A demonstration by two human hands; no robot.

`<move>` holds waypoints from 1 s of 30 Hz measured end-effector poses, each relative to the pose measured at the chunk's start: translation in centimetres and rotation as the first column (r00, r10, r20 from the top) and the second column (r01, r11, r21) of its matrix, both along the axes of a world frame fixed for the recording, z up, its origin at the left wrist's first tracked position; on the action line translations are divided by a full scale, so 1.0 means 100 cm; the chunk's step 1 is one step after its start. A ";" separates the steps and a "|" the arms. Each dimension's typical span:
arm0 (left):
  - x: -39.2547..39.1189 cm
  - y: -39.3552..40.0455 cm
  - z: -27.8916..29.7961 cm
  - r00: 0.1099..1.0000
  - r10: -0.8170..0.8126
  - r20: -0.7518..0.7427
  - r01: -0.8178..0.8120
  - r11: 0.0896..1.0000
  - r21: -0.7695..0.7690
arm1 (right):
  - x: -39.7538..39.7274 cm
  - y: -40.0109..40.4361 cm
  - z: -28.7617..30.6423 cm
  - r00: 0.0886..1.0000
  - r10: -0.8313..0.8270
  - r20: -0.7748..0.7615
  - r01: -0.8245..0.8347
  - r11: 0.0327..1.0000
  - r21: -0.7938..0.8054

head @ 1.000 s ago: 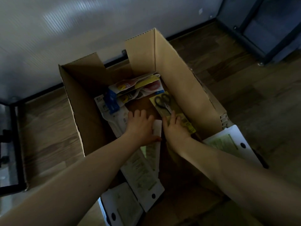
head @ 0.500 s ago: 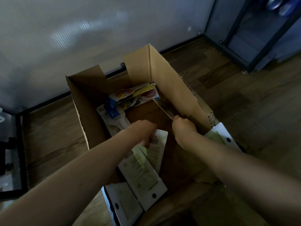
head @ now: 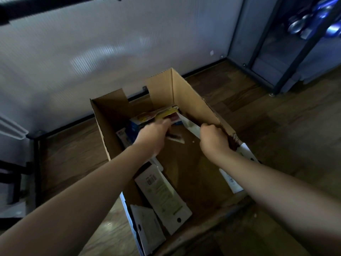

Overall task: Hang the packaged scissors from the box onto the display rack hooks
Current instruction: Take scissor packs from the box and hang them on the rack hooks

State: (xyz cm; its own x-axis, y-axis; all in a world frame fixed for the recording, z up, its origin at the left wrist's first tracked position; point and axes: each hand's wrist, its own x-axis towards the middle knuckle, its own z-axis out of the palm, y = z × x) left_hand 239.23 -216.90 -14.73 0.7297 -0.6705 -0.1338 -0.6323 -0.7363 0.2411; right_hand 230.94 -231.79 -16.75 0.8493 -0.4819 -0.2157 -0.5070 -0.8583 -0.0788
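Both hands are seen inside an open brown corrugated cardboard box [head: 193,100] standing on dark wood-plank flooring [head: 276,130]. The right hand [head: 215,138] is curled into a fist, its fingers [head: 209,127] wrapped tight around the lower end of a flat carded scissors package [head: 189,124], which is seen edge-on, tilted up along the box's right wall. The left hand [head: 155,136] is blurred; its fingers [head: 165,123] are bent down at a yellow-and-red carded package [head: 156,115] by the far wall, with a small white card [head: 175,138] just under them; whether anything is gripped cannot be told. More flat white backing cards with barcode and hang hole [head: 164,196] lie overlapped on the near box floor, printed side up. Another white card [head: 230,179] is seen against the right wall under the right forearm. A pale ribbed wall panel [head: 110,43] is behind the box.
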 end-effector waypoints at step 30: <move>0.002 0.008 -0.025 0.799 0.495 -0.340 -0.480 0.867 0.133 | 0.006 0.000 0.019 0.941 -0.143 0.307 0.087 0.978 0.188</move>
State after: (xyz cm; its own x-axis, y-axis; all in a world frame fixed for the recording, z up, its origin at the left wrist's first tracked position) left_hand 239.39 -216.06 -17.20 0.8571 -0.2275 -0.4622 -0.0646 -0.9376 0.3417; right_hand 231.50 -231.77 -14.84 0.8277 -0.5602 -0.0311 -0.5261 -0.7556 -0.3902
